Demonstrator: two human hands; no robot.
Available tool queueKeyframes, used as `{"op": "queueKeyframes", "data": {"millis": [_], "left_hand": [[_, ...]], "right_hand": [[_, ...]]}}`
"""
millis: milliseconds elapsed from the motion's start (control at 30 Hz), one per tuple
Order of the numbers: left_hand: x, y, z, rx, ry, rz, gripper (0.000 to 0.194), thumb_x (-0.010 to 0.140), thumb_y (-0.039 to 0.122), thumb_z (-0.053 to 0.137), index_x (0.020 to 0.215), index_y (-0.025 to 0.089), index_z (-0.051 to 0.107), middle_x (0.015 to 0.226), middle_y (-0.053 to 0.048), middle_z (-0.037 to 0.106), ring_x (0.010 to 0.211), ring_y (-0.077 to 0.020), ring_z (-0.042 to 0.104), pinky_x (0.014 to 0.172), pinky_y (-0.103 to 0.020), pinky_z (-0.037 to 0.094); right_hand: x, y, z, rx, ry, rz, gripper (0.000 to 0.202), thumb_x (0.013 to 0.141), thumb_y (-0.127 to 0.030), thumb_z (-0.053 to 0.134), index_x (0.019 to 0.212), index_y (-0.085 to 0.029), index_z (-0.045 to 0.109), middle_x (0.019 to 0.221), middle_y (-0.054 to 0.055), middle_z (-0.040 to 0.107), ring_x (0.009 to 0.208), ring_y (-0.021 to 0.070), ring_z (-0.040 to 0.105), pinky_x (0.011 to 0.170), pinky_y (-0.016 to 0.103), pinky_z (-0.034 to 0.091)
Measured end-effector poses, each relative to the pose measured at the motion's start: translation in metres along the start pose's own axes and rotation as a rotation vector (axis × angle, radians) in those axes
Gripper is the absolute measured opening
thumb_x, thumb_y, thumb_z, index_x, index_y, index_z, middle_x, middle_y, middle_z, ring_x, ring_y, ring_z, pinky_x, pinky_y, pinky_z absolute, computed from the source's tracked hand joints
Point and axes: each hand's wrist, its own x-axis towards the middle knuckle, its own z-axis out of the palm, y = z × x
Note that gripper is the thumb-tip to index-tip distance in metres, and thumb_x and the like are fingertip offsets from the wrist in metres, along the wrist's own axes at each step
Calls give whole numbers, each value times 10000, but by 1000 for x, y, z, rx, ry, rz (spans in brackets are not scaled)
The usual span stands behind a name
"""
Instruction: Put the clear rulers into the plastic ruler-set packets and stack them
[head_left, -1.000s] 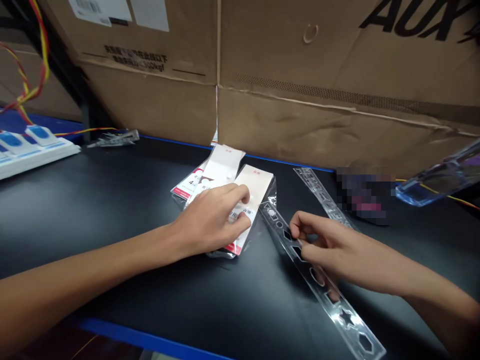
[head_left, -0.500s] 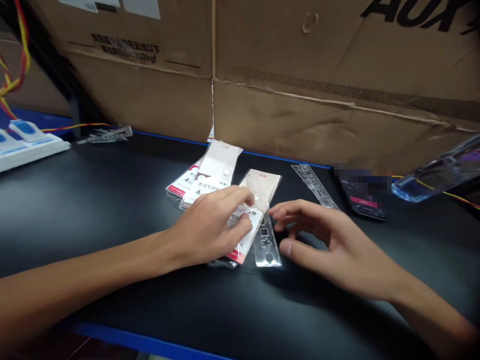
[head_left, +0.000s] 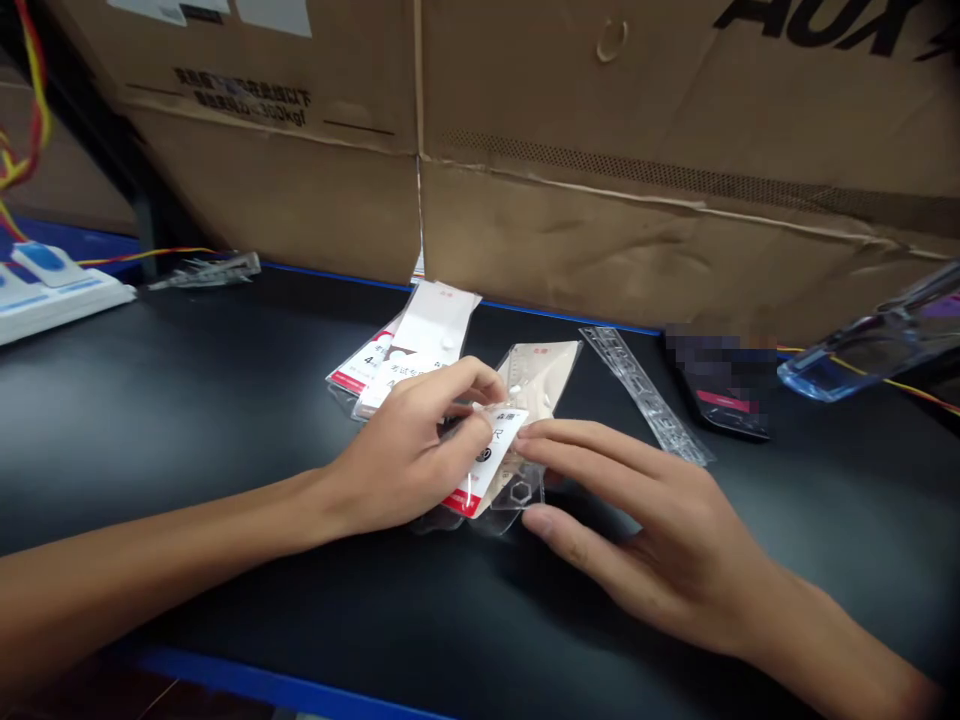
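Note:
My left hand (head_left: 424, 450) is closed in a pinch on a clear plastic packet (head_left: 487, 470), which holds a white-and-red card and a beige backing. Beside the packet's right edge, my right hand (head_left: 637, 530) has its fingers stretched out and thumb apart. Its fingertips are at the packet edge. A clear stencil ruler (head_left: 520, 490) with a hexagon cut-out shows at the packet's lower right, near the right thumb. Most of this ruler is hidden, and I cannot tell how far it lies inside the packet. Similar packets (head_left: 431, 325) lie overlapping behind my left hand.
Clear stencil rulers (head_left: 649, 400) lie right of the packets, beside a dark phone (head_left: 720, 395). A transparent bluish object (head_left: 832, 365) is at far right. A white power strip (head_left: 64, 300) and a clear bundle (head_left: 210, 270) are at left. Cardboard boxes (head_left: 570, 230) line the back.
My right hand has moved left and slightly down to the packet. The hexagon-ended ruler has shifted left, with less of it showing. My left hand keeps its pinch.

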Motion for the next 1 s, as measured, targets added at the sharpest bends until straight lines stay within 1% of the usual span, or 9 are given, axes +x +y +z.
{"op": "queueKeyframes", "data": {"millis": [133, 233, 433, 567, 700, 767, 833, 933, 1000], "left_hand": [[0, 1, 0, -13, 3, -25, 162, 962, 172, 513, 1085, 215, 609, 1088, -30, 685, 1035, -185, 665, 876, -308, 571], [1, 2, 1, -14, 5, -31, 158, 956, 166, 520, 1077, 211, 611, 1084, -29, 681, 1027, -180, 666, 871, -303, 575], [-2, 3, 3, 5, -16, -12, 169, 952, 175, 529, 1093, 212, 616, 1080, -24, 682, 994, -177, 660, 878, -324, 574], [-4, 3, 4, 12, -14, -6, 189, 953, 166, 509, 1104, 215, 611, 1070, -23, 690, 986, -175, 664, 850, -311, 572], [-3, 2, 3, 15, -5, -4, 191, 947, 171, 508, 1101, 210, 614, 1072, -27, 698, 992, -183, 669, 845, -310, 574], [-3, 2, 3, 11, -7, -5, 193, 944, 177, 516, 1105, 210, 617, 1075, -26, 702, 991, -183, 672, 836, -306, 576], [-4, 2, 3, 13, -13, 2, 185, 947, 195, 529, 1106, 212, 623, 1082, -27, 706, 988, -183, 674, 851, -313, 575], [-5, 2, 4, 51, -27, 34, 204, 929, 205, 564, 1120, 214, 634, 1114, -36, 711, 1021, -196, 670, 908, -339, 558], [-6, 0, 5, 112, -92, 69, 260, 911, 196, 585, 1165, 214, 639, 1156, -50, 708, 1068, -214, 661, 945, -356, 540]], "right_hand": [[0, -3, -2, -58, 38, 51, 442, 966, -246, 648, 1402, -289, 591, 1437, 84, 612, 1185, 244, 683, 1017, 375, 574], [0, -3, 1, -81, 15, 77, 427, 970, -292, 649, 1394, -302, 602, 1465, 94, 548, 1004, 199, 711, 873, 349, 607], [1, -4, 6, 43, 118, 71, 389, 915, -270, 727, 1280, -277, 591, 1226, 71, 631, 857, 156, 664, 737, 286, 586], [2, -4, 6, 37, -53, 77, 255, 969, -253, 644, 1218, -306, 642, 1277, 45, 619, 847, 136, 687, 795, 289, 584], [2, -2, 7, -11, -191, 105, 358, 983, -288, 616, 1338, -332, 605, 1389, 56, 583, 888, 159, 714, 862, 331, 595], [3, 0, 6, -23, -125, 71, 418, 970, -248, 626, 1379, -325, 585, 1391, 69, 595, 1026, 202, 706, 929, 352, 582], [4, 3, 3, -28, 25, 45, 397, 946, -202, 645, 1329, -304, 621, 1338, 83, 626, 1068, 224, 690, 917, 361, 584], [7, 13, -3, -50, 223, 90, 312, 912, -166, 667, 1206, -272, 670, 1262, 102, 644, 934, 216, 691, 783, 361, 595], [9, 20, -6, -66, 213, 104, 247, 913, -161, 665, 1142, -255, 681, 1199, 97, 670, 901, 212, 685, 778, 367, 588]]}}
